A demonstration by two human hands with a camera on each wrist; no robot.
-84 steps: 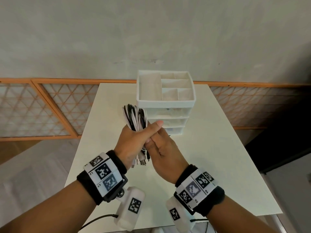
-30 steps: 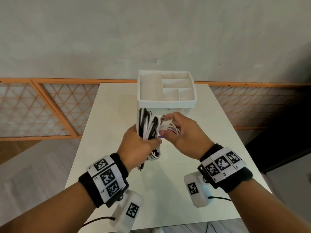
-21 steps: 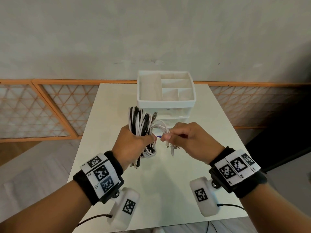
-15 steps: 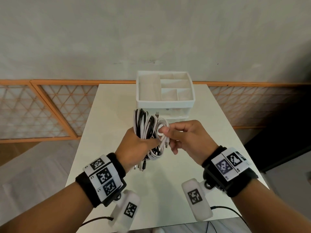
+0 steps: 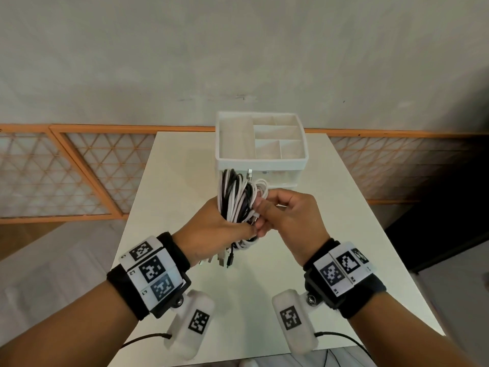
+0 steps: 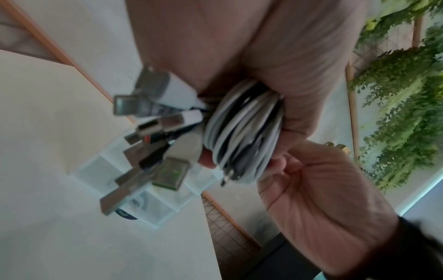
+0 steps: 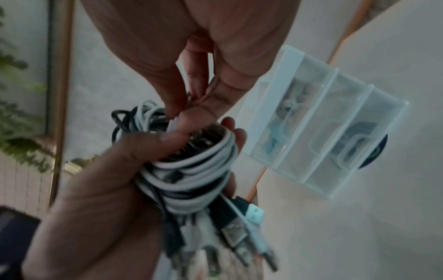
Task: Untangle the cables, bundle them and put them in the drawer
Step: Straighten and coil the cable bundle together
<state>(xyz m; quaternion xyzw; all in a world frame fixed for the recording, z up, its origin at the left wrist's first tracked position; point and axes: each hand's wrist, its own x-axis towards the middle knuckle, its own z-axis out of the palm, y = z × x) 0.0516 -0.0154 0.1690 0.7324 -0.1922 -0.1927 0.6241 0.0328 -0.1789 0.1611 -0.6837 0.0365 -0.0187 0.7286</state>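
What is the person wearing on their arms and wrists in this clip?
Both forearms are bare, no sleeves. Each wrist has a black band carrying white panels with black square-code markers. Under each wrist hangs a white rounded camera pod with its own marker and a thin black cable.

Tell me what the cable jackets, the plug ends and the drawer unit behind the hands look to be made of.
Cable bundle, gripped by the left hand: smooth, matte black and white jackets, probably rubbery plastic, since they bend into tight loops. Plug ends: grey shells with a dull sheen, likely metal, set in white plastic housings. Drawer unit: clear, glossy drawer fronts showing contents through them, under an opaque white frame; apparently plastic.
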